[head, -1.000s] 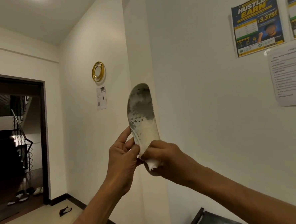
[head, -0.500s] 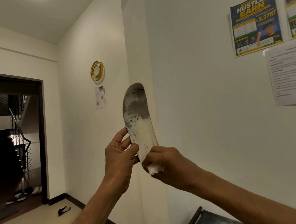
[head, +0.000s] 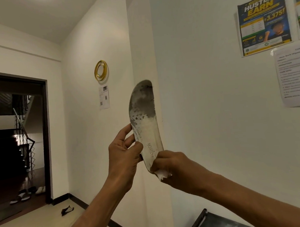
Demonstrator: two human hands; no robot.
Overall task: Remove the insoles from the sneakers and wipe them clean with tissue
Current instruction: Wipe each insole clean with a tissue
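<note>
Insole (head: 144, 124) held upright between both hands, heel down.
The left hand (head: 125, 158) pinches its left edge at mid-length. The right hand (head: 173, 166) grips a tissue (head: 162, 174) wad against the heel end. The long axis runs near vertical, and the grimy toe end sits well above the tissue, so wiping likely goes upward.
</note>
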